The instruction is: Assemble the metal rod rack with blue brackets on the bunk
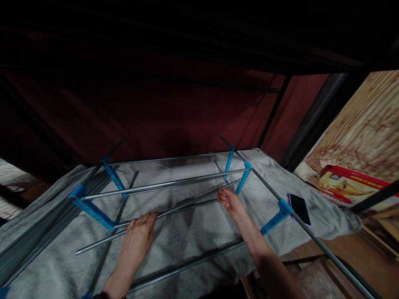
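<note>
A frame of grey metal rods [162, 185] joined by blue plastic connectors [93, 209] stands over a grey towel-like cloth [187, 236]. My left hand [139, 232] curls its fingers round a loose rod [187, 203] that slants across the frame. My right hand [230, 200] grips the same rod near its far end, next to a blue connector [243, 178] on the right rail. Both forearms reach in from the bottom edge.
A black phone [299, 208] lies on the cloth at the right. A red and yellow box [352, 185] rests on a wooden board [364, 124] further right. Dark red fabric [156, 108] hangs behind. Spare rods [37, 232] lie along the left.
</note>
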{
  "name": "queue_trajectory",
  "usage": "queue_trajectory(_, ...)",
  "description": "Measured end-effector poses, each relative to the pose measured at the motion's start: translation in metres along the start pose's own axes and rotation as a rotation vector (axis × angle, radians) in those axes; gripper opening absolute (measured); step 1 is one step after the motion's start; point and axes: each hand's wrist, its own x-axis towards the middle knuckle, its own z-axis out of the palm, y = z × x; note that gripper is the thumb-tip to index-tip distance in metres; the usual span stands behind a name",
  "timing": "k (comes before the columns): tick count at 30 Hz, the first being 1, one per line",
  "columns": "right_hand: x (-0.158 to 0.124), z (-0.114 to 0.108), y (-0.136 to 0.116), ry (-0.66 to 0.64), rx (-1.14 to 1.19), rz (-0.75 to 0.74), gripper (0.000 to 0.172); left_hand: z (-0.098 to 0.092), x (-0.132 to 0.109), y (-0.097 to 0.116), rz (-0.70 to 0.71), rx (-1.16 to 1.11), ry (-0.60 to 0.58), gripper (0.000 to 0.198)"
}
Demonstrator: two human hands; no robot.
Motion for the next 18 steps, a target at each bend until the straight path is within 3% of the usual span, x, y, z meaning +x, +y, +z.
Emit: queue_trajectory(18,0.009,-0.005,-0.006,0.026,0.009,-0.013,0.018,-0.005,0.026,-0.003,0.082,0.000,0.068,0.048)
